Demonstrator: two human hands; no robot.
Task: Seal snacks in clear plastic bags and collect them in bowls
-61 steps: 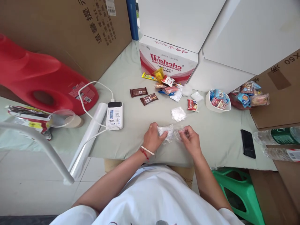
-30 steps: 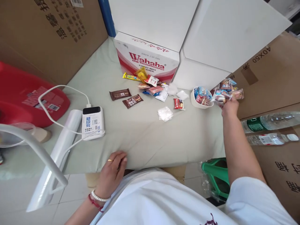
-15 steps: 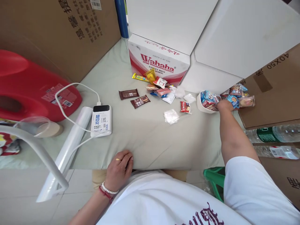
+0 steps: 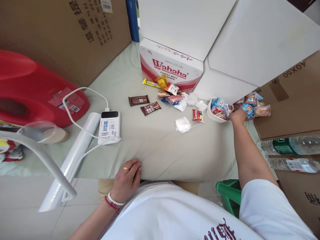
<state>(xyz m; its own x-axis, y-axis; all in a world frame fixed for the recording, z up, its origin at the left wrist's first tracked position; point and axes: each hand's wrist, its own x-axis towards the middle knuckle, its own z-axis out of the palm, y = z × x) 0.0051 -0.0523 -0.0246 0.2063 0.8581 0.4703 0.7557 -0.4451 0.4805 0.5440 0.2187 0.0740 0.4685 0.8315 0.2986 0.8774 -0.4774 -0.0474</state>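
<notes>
A pale green cloth is covering the work table [image 4: 160, 146], which is standing among cardboard and white cartons. The right hand [image 4: 238, 116] is reaching to the far right, resting at the rim of the white bowl [image 4: 215, 116] of wrapped snacks, just beside the bagged snack pile [image 4: 253, 105]; whether its fingers are closing on anything cannot be told. The left hand [image 4: 127, 178] is lying at the table's near edge, fingers loosely curled on the cloth, gripping nothing. A power bank [image 4: 109, 127] is sitting to the left.
</notes>
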